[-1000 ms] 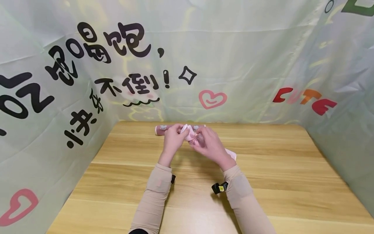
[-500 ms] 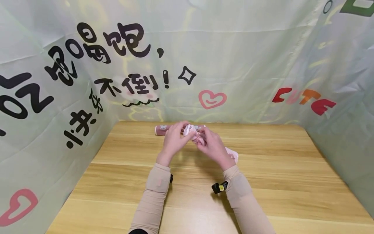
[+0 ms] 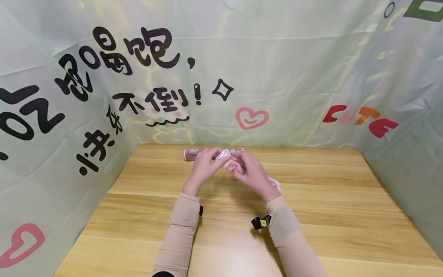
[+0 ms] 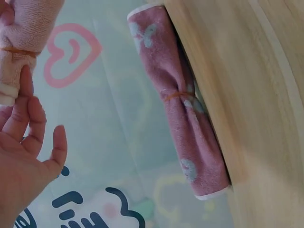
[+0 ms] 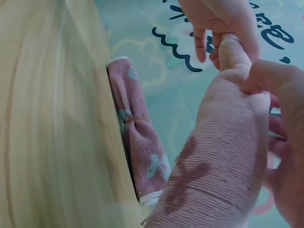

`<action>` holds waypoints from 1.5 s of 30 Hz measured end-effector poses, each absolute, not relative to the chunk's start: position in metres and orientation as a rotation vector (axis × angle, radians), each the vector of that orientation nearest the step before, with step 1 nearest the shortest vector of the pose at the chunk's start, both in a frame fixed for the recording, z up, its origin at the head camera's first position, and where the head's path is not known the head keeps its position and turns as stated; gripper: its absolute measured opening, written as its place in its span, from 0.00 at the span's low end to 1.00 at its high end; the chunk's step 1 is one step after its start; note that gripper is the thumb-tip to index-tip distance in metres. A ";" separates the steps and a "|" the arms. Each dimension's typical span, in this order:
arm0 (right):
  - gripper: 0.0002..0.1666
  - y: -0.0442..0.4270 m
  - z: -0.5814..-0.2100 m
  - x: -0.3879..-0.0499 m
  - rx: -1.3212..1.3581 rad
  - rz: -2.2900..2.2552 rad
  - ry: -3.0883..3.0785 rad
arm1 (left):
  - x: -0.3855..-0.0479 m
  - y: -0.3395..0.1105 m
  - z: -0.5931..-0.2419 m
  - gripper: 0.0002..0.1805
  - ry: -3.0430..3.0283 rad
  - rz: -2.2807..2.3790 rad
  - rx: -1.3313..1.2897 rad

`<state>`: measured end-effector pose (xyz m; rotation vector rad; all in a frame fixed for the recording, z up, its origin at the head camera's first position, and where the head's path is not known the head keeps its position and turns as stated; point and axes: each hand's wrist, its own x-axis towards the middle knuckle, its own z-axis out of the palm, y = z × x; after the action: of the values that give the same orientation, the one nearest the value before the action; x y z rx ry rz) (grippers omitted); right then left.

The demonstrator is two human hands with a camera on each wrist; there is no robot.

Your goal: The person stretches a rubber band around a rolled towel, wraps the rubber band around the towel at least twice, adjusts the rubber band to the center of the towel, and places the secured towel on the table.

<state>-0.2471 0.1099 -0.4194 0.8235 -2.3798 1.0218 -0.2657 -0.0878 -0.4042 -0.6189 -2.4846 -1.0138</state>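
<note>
Left hand (image 3: 205, 166) and its sleeve have drifted slightly outward over the past second; the right hand (image 3: 254, 175) has hardly moved. Held up between them, above the surface (image 3: 346, 215): a pale pink towel roll (image 5: 218, 156), ribbed, with a darker pink motif, white-hemmed at one end, an orange-brown band (image 4: 19, 51) cinching it near there. Both grips grasp it, left fingers at the narrow end, right thumb pressed on its side. Its loose part by the right wrist shows a little less than half a second ago. Mauve roll (image 4: 179, 114), pale blue patches, unmoved at the far edge. Wall hanging (image 3: 294, 77) reads "CUTE", also "喝饱," and "不倒!" in black. Yellow label (image 3: 263, 222) on the right wrist device (image 3: 256, 223): illegible.
</note>
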 end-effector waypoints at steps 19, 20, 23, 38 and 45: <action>0.07 0.095 -0.429 -0.248 0.898 0.686 -2.220 | -0.262 -0.085 -0.405 0.16 -2.564 -0.909 -0.512; 0.07 0.095 -0.429 -0.247 0.895 0.667 -2.233 | -0.262 -0.085 -0.405 0.17 -2.569 -0.906 -0.507; 0.08 0.095 -0.429 -0.246 0.889 0.607 -2.273 | -0.261 -0.085 -0.404 0.17 -2.574 -0.898 -0.485; 0.14 0.100 -0.431 -0.251 0.898 0.669 -2.206 | -0.262 -0.087 -0.401 0.17 -2.531 -0.991 -0.411; 0.11 0.098 -0.430 -0.248 0.872 0.617 -2.299 | -0.263 -0.087 -0.400 0.14 -2.543 -1.028 -0.417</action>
<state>-0.2484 0.0978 -0.4296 0.8715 -2.2988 0.6166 -0.2633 -0.0869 -0.4004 -0.4168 -2.5428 -1.0280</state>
